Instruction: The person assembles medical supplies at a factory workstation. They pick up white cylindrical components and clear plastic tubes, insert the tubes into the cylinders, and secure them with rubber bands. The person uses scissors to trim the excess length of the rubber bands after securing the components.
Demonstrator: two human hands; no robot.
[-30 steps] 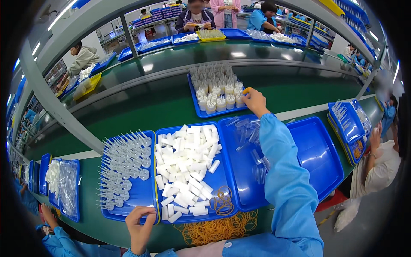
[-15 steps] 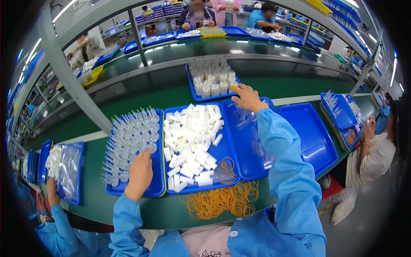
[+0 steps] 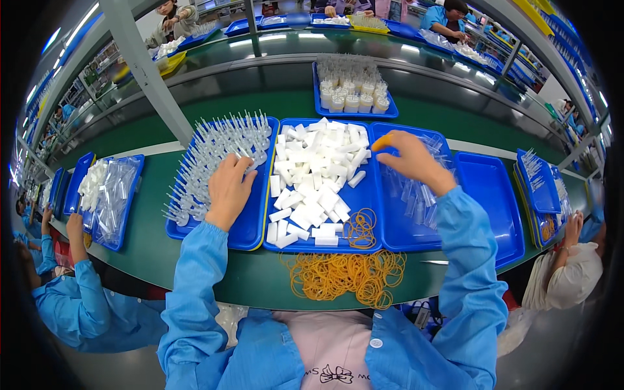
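My left hand (image 3: 229, 190) is over the right part of a blue tray (image 3: 246, 242) of clear plastic pieces with thin upright stems (image 3: 224, 140). Its thumb stands apart from its bent fingers, and I see nothing held. A yellow-orange cover sits on a finger of my right hand (image 3: 411, 160), which hovers above a blue tray (image 3: 409, 239) of clear plastic tubes (image 3: 419, 200). That finger and the thumb are apart, with nothing visible between them. Between my hands, white foam-like blocks (image 3: 318, 162) fill another blue tray (image 3: 301, 247), with a few rubber bands (image 3: 361, 227) at its near right corner.
Loose rubber bands (image 3: 338, 276) are heaped at the table's near edge. Beyond the trays stands a blue tray (image 3: 356, 115) of white-bodied pieces with clear stems (image 3: 351, 88). A bare-bottomed blue tray (image 3: 491, 208) lies right. A metal post (image 3: 153, 81) rises at left; co-workers sit around.
My right hand has drawn back from the far tray of white-bodied pieces to above the clear tubes. My left hand stays over the stemmed pieces, its thumb now visible. The whole view has shifted.
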